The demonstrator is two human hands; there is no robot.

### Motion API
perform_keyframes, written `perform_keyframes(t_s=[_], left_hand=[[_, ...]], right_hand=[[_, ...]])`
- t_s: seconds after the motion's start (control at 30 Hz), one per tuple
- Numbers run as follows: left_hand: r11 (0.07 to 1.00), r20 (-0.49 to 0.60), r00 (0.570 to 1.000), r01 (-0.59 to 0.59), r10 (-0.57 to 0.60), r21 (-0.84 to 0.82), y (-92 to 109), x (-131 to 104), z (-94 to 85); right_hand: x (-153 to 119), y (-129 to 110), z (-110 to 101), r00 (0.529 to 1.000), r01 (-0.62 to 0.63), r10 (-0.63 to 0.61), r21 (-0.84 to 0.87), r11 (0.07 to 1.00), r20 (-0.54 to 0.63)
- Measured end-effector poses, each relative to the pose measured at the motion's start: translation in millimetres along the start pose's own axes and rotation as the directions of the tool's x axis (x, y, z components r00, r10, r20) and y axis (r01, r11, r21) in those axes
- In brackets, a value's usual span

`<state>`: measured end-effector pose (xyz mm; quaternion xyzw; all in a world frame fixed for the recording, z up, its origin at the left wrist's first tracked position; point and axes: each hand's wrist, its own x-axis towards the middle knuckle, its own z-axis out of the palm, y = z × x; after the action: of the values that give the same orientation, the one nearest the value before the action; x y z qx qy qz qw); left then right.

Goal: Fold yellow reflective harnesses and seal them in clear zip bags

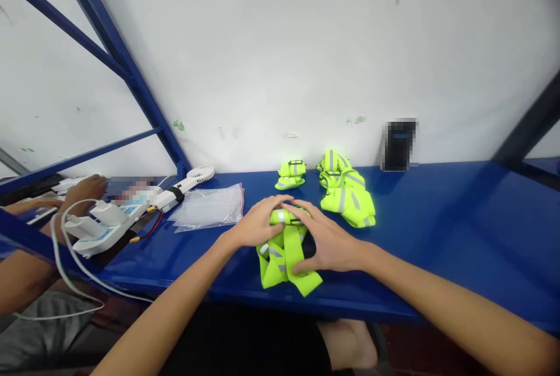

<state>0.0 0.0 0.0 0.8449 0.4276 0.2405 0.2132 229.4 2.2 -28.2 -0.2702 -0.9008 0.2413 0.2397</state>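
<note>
A neon yellow reflective strap (pixel 276 271) with grey stripes lies partly rolled near the table's front edge, its loose ends hanging toward me. My left hand (pixel 262 221) grips the rolled upper part from the left, thumb and fingers around it. From the right, my right hand (pixel 326 239) curves over the same strap, fingertips at the top of the roll and thumb on a loose end. A small rolled yellow strap (pixel 292 173) sits behind my hands by the wall. To its right is a looser heap of yellow reflective straps (pixel 347 192).
Clear plastic bags (pixel 210 207) lie to the left on the blue table (pixel 437 230). Beyond them are a white handheld fan (pixel 201 174) and a power strip (pixel 109 233) with white cables. A co-worker's hand (pixel 90 192) is at far left. A dark, blurred-out object (pixel 397 146) leans on the wall.
</note>
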Motion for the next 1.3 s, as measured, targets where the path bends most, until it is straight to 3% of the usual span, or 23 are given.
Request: perform_keyframes(t_s=[0.1,0.17,0.23,0.3,0.4,0.47,0.5,0.57,0.67,0.83,0.9,0.97,1.03,1.13,1.2,1.23,1.3], left_hand=[[0.972,-0.125,0.99,0.032,-0.062,-0.234,-14.1,14.5,3.0],[0.894,-0.2,0.965,0.066,-0.171,-0.444,-23.2,23.1,9.0],[0.748,-0.152,0.95,0.111,-0.274,-0.655,-30.4,29.5,15.8],[0.594,-0.065,0.953,0.131,-0.297,-0.794,-34.3,31.7,20.5],[0.428,0.036,0.969,0.142,-0.245,-0.892,-34.3,25.9,22.0],[0.382,0.069,0.981,0.134,-0.179,-0.914,-32.6,18.4,21.3],[0.403,0.039,0.988,0.096,-0.147,-0.91,-31.7,14.6,21.2],[0.555,-0.105,0.992,-0.045,-0.077,-0.831,-30.0,8.1,22.0],[0.793,-0.285,0.957,-0.214,0.054,-0.57,-26.8,2.2,24.3],[0.866,-0.342,0.93,-0.28,0.137,-0.414,-18.6,-0.9,23.7],[0.912,-0.379,0.911,-0.286,0.164,-0.294,-16.7,-0.8,22.3],[0.954,-0.435,0.885,-0.254,0.165,-0.156,-17.4,0.6,21.5],[0.976,-0.499,0.86,-0.188,0.107,-0.114,-20.8,3.3,21.7],[0.95,-0.559,0.822,-0.081,-0.107,-0.301,-26.6,8.3,22.8],[0.871,-0.532,0.799,-0.018,-0.283,-0.49,-27.9,10.8,22.9],[0.821,-0.5,0.794,-0.002,-0.345,-0.571,-27.6,11.6,22.8],[0.735,-0.424,0.81,0.012,-0.405,-0.678,-26.2,12.0,23.1]], right_hand=[[2.0,0.5,1.7,0.986,-0.011,0.017,0.037,0.999,-0.168],[3.7,0.9,2.0,0.966,0.032,-0.026,0.022,0.999,-0.258],[5.5,1.8,2.0,0.951,0.066,-0.067,-0.013,0.998,-0.301],[7.5,3.1,2.0,0.945,0.071,-0.074,-0.023,0.997,-0.318],[10.7,4.5,2.4,0.929,0.059,-0.037,0.047,0.997,-0.369],[13.3,4.7,3.2,0.913,-0.009,0.096,0.217,0.976,-0.397],[14.6,4.7,3.9,0.898,-0.061,0.202,0.344,0.937,-0.39],[17.3,5.0,6.0,0.857,-0.151,0.404,0.594,0.79,-0.319],[20.0,6.0,9.9,0.82,-0.159,0.523,0.786,0.597,-0.231],[23.6,2.5,14.0,0.802,-0.079,0.575,0.927,0.368,-0.16],[25.4,0.1,15.2,0.773,-0.054,0.624,0.968,0.244,-0.114],[26.4,-0.7,16.6,0.742,-0.034,0.663,0.981,0.19,-0.102],[25.2,0.1,18.0,0.742,-0.056,0.66,0.97,0.237,-0.118],[19.6,-0.2,18.1,0.842,-0.132,0.517,0.869,0.478,-0.156],[15.6,-2.9,16.4,0.902,-0.12,0.371,0.698,0.706,-0.22],[14.3,-4.5,15.3,0.91,-0.1,0.315,0.596,0.797,-0.268],[13.6,-6.4,13.3,0.895,-0.078,0.257,0.439,0.895,-0.366]])
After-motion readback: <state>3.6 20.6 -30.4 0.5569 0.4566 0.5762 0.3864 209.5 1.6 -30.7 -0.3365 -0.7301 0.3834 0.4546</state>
